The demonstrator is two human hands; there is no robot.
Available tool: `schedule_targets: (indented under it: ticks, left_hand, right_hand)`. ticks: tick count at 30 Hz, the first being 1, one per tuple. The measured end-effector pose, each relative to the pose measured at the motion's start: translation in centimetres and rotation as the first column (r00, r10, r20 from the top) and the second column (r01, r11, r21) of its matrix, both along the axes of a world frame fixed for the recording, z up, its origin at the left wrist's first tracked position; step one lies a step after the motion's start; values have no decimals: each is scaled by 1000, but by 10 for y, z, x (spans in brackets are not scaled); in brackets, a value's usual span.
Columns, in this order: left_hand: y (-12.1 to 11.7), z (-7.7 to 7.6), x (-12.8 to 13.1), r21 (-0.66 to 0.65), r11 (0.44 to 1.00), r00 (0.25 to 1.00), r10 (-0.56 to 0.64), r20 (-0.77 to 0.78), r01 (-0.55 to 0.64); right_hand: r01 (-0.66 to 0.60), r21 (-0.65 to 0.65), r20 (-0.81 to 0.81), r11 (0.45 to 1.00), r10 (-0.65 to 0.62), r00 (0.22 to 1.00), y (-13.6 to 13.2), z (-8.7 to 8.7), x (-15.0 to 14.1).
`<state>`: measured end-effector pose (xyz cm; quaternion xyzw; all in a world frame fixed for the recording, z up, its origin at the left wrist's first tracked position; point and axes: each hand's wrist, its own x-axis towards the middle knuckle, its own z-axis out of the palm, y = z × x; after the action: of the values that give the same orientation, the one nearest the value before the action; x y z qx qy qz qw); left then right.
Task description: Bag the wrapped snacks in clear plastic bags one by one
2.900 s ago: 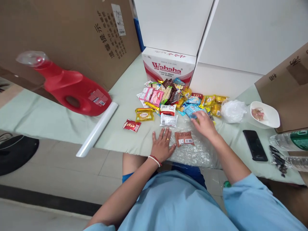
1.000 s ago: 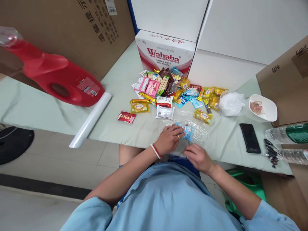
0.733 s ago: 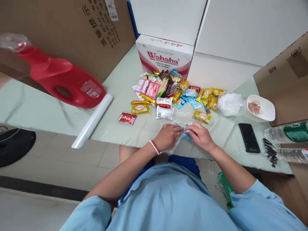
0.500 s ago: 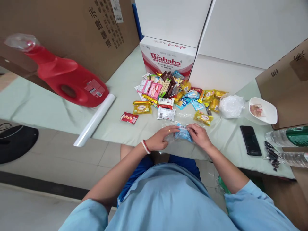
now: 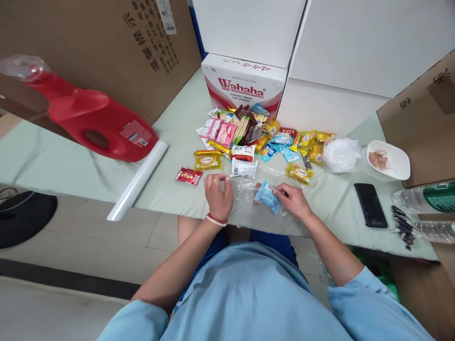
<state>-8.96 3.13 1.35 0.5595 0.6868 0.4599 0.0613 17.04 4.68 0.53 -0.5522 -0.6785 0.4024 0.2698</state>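
Observation:
A blue snack packet (image 5: 267,196) lies near the table's front edge, on top of a brown packet (image 5: 256,193) that is mostly covered. Both are surrounded by a crinkled sheet of clear plastic film (image 5: 247,189). My right hand (image 5: 294,200) is closed, its thumb and fingertips pinching the blue packet's right edge. To the left, my left hand (image 5: 218,195) is raised off the packets with its fingers curled in; whether they pinch anything is hidden. Just beyond it lie a white packet (image 5: 244,168) and a red packet (image 5: 188,176).
A heap of snack packets (image 5: 245,128) sits against the Wahaba-style printed carton (image 5: 245,85). On the left are a red jug (image 5: 95,121) and a white roll (image 5: 138,182). A plastic bag (image 5: 341,155), white bowl (image 5: 400,163), phone (image 5: 370,205) and bottles (image 5: 439,196) stand right.
The blue packet came from the heap onto the brown packet, and a yellow packet now lies apart. My left hand has just lifted off leftward; my right hand stays at the blue packet.

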Motion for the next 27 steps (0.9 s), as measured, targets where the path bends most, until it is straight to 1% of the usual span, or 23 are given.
schedule_targets:
  ticks: [1,2,3,4,5,6,8,10,11,12,13,15,16,17,18,19,21,23,25,27]
  left_hand:
    - [-11,9,7,107,992,994,-55,-92,65]
    - [-21,17,15,162,964,966,-179,-186,210]
    - [-30,23,25,168,906,901,-336,-274,389]
    - [-37,25,36,127,834,810,-469,-353,537]
    - [-40,25,46,54,805,755,-529,-389,591]
    - [-40,22,55,-3,809,742,-541,-396,588]
    - [-33,10,67,-114,836,745,-533,-402,536]
    - [-24,-2,72,-197,843,735,-534,-418,500]
    - [-20,-6,72,-230,840,724,-541,-428,492]
    - [-18,-8,71,-254,839,718,-543,-436,481]
    - [-17,-8,70,-273,840,715,-542,-441,469]
    - [-17,-6,68,-302,837,707,-547,-449,456]
    - [-18,-5,68,-314,833,700,-553,-453,455]
    - [-19,-3,68,-324,829,692,-560,-456,457]
    - [-19,-2,68,-334,823,683,-568,-459,459]
    - [-19,-1,69,-345,818,675,-575,-463,460]
    - [-18,0,70,-367,812,663,-583,-470,454]
    - [-17,1,72,-393,804,648,-593,-479,446]
    - [-17,3,74,-418,796,631,-604,-487,439]
    - [-16,5,76,-431,794,621,-605,-498,428]
  right_hand:
    - [5,-3,2,1000,-5,1000,0,0,-1]
    - [10,-6,-2,1000,-10,1000,0,0,-2]
    - [13,-9,-12,1000,-13,1000,0,-1,-4]
    - [13,-12,-24,1000,-14,1000,0,-1,-5]
    - [12,-18,-38,1000,-12,999,0,-1,-6]
    - [9,-29,-52,1000,-10,999,0,-2,-5]
    - [-26,-82,-84,996,19,996,3,-2,0]
    - [-101,-161,-97,982,86,992,11,0,13]
    - [-121,-175,-76,977,109,991,17,3,21]
    - [-113,-154,-30,982,110,993,24,5,28]
    - [-80,-95,37,992,84,996,33,9,35]
    - [-12,98,193,995,-7,981,51,15,42]
    - [-12,182,265,983,-37,964,59,18,42]
    - [-42,230,336,972,-38,941,67,19,38]
    - [-91,239,406,967,-14,914,74,20,33]
    - [-144,217,471,965,26,882,80,20,25]
    - [-221,116,572,968,117,812,89,19,11]
    - [-249,-3,604,968,200,772,95,17,0]
    - [-238,-83,558,968,243,794,100,17,-3]
    - [-226,-98,471,969,245,847,104,17,-1]
